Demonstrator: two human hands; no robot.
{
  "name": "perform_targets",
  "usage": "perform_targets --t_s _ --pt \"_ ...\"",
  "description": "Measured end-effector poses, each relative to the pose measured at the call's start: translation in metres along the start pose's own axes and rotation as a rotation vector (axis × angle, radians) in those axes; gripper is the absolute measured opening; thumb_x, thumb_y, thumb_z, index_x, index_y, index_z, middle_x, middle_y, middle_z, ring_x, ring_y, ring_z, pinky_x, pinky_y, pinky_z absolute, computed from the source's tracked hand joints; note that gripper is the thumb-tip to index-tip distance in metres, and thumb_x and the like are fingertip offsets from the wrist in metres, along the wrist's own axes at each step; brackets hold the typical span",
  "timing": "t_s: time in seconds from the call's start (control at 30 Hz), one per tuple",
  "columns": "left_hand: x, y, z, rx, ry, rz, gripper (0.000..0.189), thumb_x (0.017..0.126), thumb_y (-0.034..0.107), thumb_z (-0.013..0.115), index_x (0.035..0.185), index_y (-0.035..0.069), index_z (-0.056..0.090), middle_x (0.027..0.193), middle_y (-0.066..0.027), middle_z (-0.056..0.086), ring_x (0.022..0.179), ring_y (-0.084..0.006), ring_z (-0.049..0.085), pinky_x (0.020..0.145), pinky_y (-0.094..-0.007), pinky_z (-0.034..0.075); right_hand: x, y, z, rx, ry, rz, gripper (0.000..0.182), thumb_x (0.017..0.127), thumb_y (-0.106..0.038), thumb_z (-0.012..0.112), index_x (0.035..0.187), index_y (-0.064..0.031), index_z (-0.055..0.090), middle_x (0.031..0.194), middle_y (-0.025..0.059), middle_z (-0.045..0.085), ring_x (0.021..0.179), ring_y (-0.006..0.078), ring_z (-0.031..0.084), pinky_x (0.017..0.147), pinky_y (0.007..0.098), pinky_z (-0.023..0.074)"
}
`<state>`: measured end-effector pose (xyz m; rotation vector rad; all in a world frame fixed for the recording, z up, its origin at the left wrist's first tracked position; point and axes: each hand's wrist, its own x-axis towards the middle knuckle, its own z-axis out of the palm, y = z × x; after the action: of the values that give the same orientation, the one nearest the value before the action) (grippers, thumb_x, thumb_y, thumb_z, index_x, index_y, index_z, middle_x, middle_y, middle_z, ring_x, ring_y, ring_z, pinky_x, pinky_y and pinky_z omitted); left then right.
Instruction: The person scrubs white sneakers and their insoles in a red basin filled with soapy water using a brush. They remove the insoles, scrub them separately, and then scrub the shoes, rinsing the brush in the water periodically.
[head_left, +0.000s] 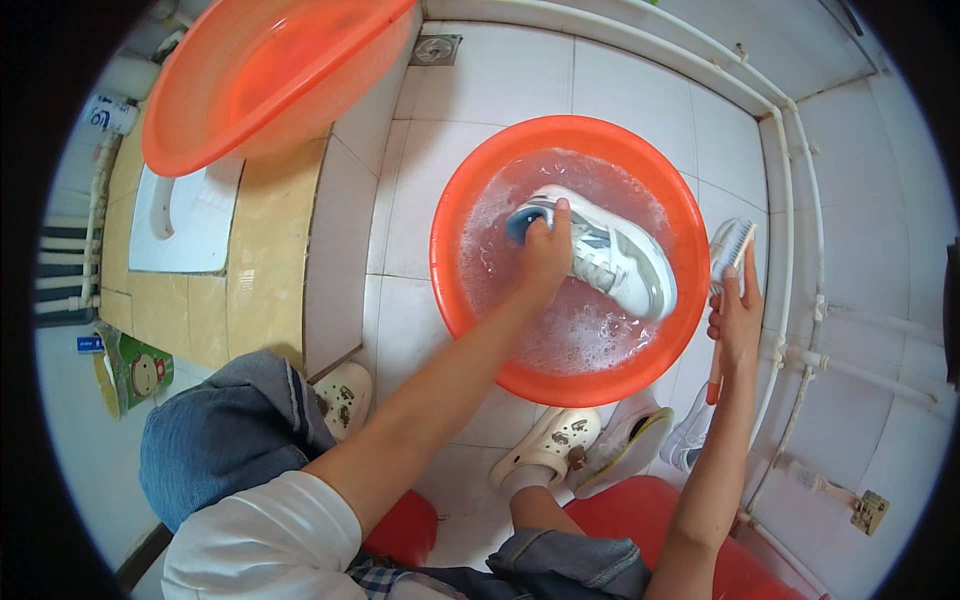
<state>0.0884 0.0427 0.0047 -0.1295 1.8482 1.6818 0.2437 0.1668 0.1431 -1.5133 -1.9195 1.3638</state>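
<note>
My left hand (551, 251) grips a white lace-up sneaker (622, 247) by its heel opening, where a blue lining shows. The sneaker lies on its side over an orange plastic basin (570, 126), its toe towards the basin's right wall. Cloudy, sudsy water (559, 337) fills the basin around and below it. Outside the right rim, my right hand (736, 322) holds a scrub brush (739, 244) by its handle, bristles facing up and left. The handle's reddish end sticks out below the hand. Part of another white shoe (721, 232) is visible behind the brush.
A second orange basin (225, 142) rests tilted on the tiled ledge (277, 247) at left, above a white squat toilet (180, 247). Near my clog (551, 446) stand more shoes (626, 446). White pipes (802, 225) run along the right wall. A floor drain (435, 49) lies far back.
</note>
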Motion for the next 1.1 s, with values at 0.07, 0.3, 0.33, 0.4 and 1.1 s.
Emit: perform_targets --t_s 0.07,0.3,0.33,0.4,1.1 --pt "-0.003 0.004 -0.001 -0.118 -0.021 -0.024 0.048 0.092 0.043 0.043 0.09 -0.003 0.056 0.081 -0.0062 0.057 0.075 -0.0113 0.053 0.067 -0.0277 0.044 -0.004 -0.008 -0.003 -0.013 -0.01 0.03 0.051 0.093 -0.025 0.046 0.141 -0.026 0.028 0.054 -0.0053 0.037 0.041 0.0023 0.029 0.035 0.0191 0.0235" --pt "-0.019 0.016 -0.001 -0.642 -0.183 -0.242 0.034 0.09 0.035 0.045 0.081 0.005 0.058 0.074 -0.0025 0.058 0.066 -0.0115 0.057 0.06 -0.0281 0.046 -0.009 -0.015 0.001 0.031 -0.07 0.051 0.051 0.093 -0.029 0.048 0.14 -0.0253 0.029 0.057 -0.0053 0.038 0.044 0.0022 0.029 0.037 0.0181 0.0232" --pt "-0.022 0.02 -0.002 -0.702 -0.216 -0.275 0.031 0.09 0.033 0.046 0.082 0.006 0.058 0.075 -0.0021 0.058 0.065 -0.0114 0.057 0.059 -0.0276 0.046 -0.009 -0.011 0.001 0.031 -0.086 0.058 0.05 0.093 -0.03 0.048 0.14 -0.025 0.031 0.058 -0.0049 0.039 0.044 0.0024 0.03 0.037 0.018 0.0233" --pt "-0.02 0.018 -0.004 -0.785 -0.27 -0.319 0.028 0.089 0.032 0.047 0.085 0.005 0.058 0.076 -0.0024 0.06 0.063 -0.0127 0.058 0.057 -0.0278 0.047 -0.009 -0.01 0.001 0.018 -0.131 0.079 0.05 0.093 -0.031 0.048 0.139 -0.0238 0.032 0.058 -0.0045 0.04 0.045 0.003 0.029 0.038 0.0185 0.023" --pt "0.013 -0.022 -0.013 -0.411 -0.463 -0.323 0.026 0.09 0.023 0.046 0.097 0.001 0.058 0.087 -0.0091 0.063 0.075 -0.0193 0.062 0.069 -0.0332 0.051 -0.03 -0.023 0.095 -1.09 -0.559 -0.258 0.049 0.091 -0.021 0.042 0.139 -0.017 0.029 0.096 0.0193 0.063 0.084 0.0361 0.061 0.074 0.0447 0.0482"
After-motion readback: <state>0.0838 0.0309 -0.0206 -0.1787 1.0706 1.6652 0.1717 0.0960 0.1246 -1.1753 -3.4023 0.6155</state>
